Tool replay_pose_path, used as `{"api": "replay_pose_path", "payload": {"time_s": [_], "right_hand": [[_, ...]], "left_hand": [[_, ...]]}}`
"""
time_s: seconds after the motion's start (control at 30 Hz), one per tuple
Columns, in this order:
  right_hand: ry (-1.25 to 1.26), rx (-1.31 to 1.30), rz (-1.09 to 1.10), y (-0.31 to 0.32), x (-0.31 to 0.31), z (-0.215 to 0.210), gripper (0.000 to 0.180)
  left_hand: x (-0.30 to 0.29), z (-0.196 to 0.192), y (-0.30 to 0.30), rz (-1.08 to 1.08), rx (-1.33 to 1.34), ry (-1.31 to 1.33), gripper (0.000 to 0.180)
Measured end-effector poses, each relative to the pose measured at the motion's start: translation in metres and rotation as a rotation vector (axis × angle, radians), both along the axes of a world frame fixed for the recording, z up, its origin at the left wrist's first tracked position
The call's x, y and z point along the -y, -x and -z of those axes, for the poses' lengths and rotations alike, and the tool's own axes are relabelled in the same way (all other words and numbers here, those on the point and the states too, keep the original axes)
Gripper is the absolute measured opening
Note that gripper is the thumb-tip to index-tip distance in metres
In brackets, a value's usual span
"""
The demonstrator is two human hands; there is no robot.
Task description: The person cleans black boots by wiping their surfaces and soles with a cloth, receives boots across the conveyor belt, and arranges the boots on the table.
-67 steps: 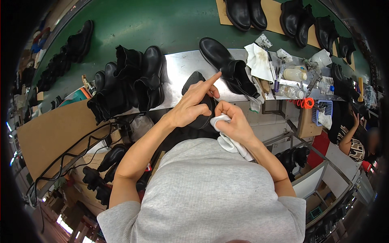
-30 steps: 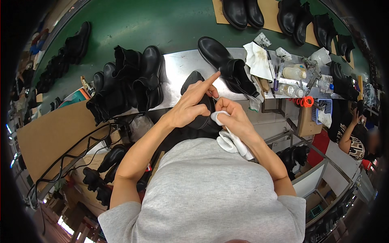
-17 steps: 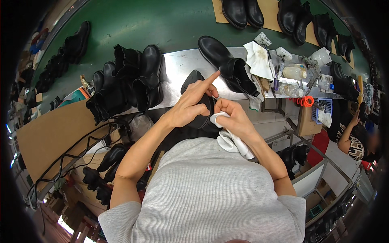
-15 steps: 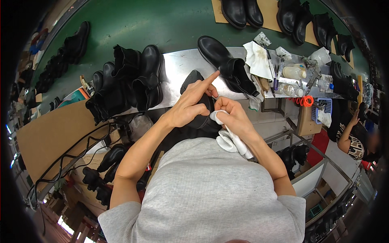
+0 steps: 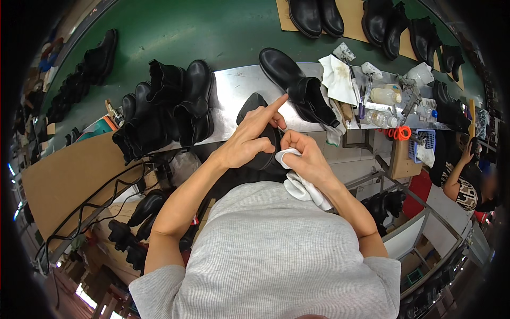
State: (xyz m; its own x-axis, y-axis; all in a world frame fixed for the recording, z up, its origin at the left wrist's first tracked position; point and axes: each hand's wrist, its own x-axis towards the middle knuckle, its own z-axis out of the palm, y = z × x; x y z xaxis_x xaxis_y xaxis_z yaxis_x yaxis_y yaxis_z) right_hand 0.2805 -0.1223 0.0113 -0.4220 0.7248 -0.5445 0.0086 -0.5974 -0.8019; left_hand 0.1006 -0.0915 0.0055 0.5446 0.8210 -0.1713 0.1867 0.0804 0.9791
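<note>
A black boot [image 5: 258, 160] is held at the bench edge in front of my body, its dark sole seemingly facing up. Across it lies my left hand [image 5: 245, 138], gripping it with the thumb bent over and the index finger stretched out to the far right. Close by on the boot's right side, my right hand [image 5: 307, 155] is closed, pinching a white cloth [image 5: 304, 190] that hangs down toward my shirt. The fingertips of my right hand are by the boot's edge; whether they touch it is hard to tell. Another black boot [image 5: 284, 69] lies on the metal sheet just beyond.
Several black boots [image 5: 194, 101] stand left on the metal sheet [image 5: 234, 80]. To the right are a white cloth pad [image 5: 338, 80], plastic bottles [image 5: 386, 95] and a red coiled hose [image 5: 399, 133]. More boots [image 5: 308, 16] line the green bench [image 5: 207, 32]. Another person [image 5: 462, 183] is at far right.
My right hand has shifted slightly and the cloth in it is folded a little differently. My left hand and the boot stay almost where they were.
</note>
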Motion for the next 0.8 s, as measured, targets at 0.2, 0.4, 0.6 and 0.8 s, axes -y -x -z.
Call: {"api": "replay_pose_path", "payload": {"time_s": [0.2,0.4,0.6,0.8], "right_hand": [[0.069,-0.008,0.048,0.001,-0.001,-0.001,0.008],[0.054,-0.002,0.028,0.001,-0.003,0.001,0.009],[0.007,-0.021,-0.017,0.001,-0.002,-0.003,0.010],[0.126,-0.026,0.077,0.003,-0.009,0.008,0.009]], "left_hand": [[0.000,0.001,-0.001,-0.001,-0.003,0.008,0.098],[-0.001,0.002,-0.001,-0.003,0.003,-0.010,0.097],[0.000,0.001,0.001,-0.002,0.002,-0.005,0.097],[0.000,0.003,0.000,0.011,-0.009,-0.012,0.098]]}}
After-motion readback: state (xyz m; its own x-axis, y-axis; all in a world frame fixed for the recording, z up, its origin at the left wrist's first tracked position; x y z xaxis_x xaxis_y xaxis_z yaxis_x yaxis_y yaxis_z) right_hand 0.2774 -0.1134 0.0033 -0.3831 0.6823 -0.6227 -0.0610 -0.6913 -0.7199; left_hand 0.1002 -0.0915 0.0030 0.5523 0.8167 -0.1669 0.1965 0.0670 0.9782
